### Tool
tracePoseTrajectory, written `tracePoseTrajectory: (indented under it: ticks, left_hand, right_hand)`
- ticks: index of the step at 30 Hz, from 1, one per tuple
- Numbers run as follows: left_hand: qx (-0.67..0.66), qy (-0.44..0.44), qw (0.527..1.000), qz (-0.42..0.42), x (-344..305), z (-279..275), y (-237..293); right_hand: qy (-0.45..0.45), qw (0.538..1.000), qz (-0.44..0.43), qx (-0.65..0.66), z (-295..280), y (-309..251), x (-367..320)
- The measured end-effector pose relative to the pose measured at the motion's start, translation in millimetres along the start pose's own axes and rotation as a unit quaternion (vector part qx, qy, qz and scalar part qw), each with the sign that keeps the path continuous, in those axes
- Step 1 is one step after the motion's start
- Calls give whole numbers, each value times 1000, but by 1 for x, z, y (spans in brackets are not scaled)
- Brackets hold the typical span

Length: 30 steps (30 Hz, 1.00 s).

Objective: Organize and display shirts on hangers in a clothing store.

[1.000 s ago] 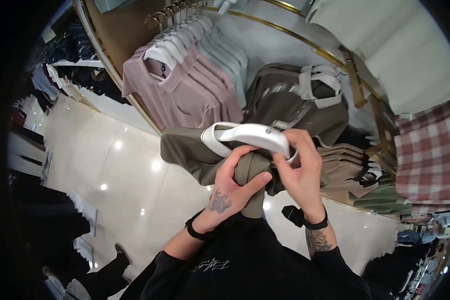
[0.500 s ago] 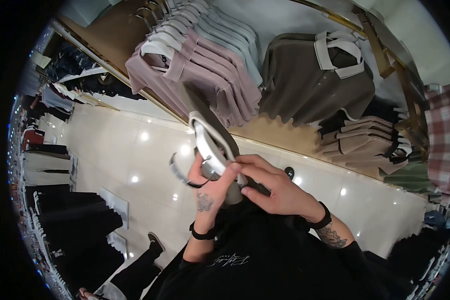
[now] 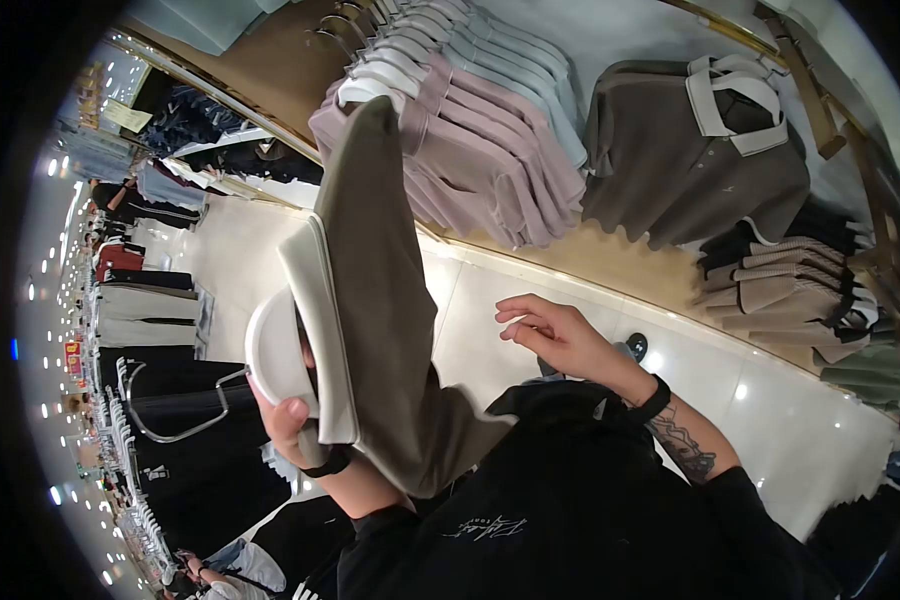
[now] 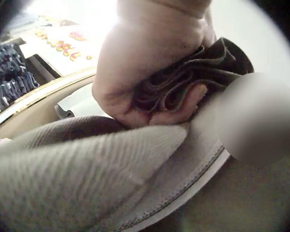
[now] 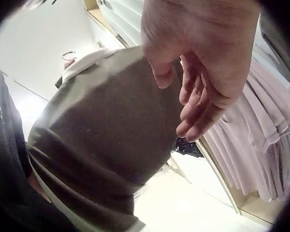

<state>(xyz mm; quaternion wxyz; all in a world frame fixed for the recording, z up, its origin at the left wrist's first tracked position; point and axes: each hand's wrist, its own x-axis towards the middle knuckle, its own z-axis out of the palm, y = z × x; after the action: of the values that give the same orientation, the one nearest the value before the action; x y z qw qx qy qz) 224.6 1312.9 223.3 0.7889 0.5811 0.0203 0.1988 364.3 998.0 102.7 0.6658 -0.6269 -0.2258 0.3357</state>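
My left hand (image 3: 286, 425) holds a brown polo shirt (image 3: 375, 300) together with its white hanger (image 3: 275, 345), thumb lying on the hanger. The hanger's metal hook (image 3: 220, 392) points out to the left. A pale collar (image 3: 322, 330) runs along the hanger, and the shirt's body drapes towards my chest. In the left wrist view, the fingers of that hand curl around bunched brown cloth (image 4: 183, 79). Empty and loosely bent, my right hand (image 3: 560, 335) hovers to the right of the shirt. The right wrist view shows its relaxed fingers (image 5: 195, 121) in front of the brown fabric.
Pink polo shirts (image 3: 480, 150) and pale blue ones (image 3: 530, 80) hang on a rail ahead. A brown polo shirt with a white collar (image 3: 695, 150) is displayed beside them. Folded-looking beige and black garments (image 3: 780, 290) hang lower right. Dark trousers (image 3: 200, 450) hang at the left.
The shirt on its hanger has swung from in front of my body to the left, carried in my left hand. My right hand has let go of it and moved apart.
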Motion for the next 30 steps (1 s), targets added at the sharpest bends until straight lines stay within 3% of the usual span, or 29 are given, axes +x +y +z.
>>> tracePoseTrajectory:
  ticks: [3, 6, 8, 10, 13, 15, 17, 18, 26, 29, 30]
  left_hand:
    - [-83, -73, 994, -7, -5, -42, -1]
    - [-127, -69, 989, -22, 8, -32, -6]
    - [-152, -60, 986, -37, 20, -22, -12]
    - [-178, -57, 981, -58, 34, -14, -22]
    - [-211, -63, 971, -93, 60, 2, -41]
    - [-232, -64, 964, -116, 75, 12, -55]
    - [-253, -65, 956, -135, 88, 20, -67]
    - [-262, -66, 952, -143, 95, 25, -73]
    - [-318, -75, 924, -198, 136, 57, -113]
    - [-338, -78, 915, -205, 144, 66, -124]
    - [-344, -76, 913, -205, 145, 68, -128]
  right_hand:
    - [-28, 996, 40, 71, 6, 32, 17]
    - [-31, 983, 104, 146, 12, 56, 26]
    - [2, 963, 101, 252, 17, 82, 32]
    - [53, 926, 88, 362, 20, 73, 33]
    - [83, 820, 204, 529, -2, 85, 31]
    - [32, 837, 198, 508, -16, 139, 36]
    - [-49, 816, 134, 560, -26, 135, 23]
    - [-153, 747, 75, 643, -32, 137, 20]
    - [19, 805, 116, 582, -45, 117, -41]
    - [-121, 699, 25, 705, -66, 112, -48]
    - [-108, 699, 4, 707, -69, 108, -52]
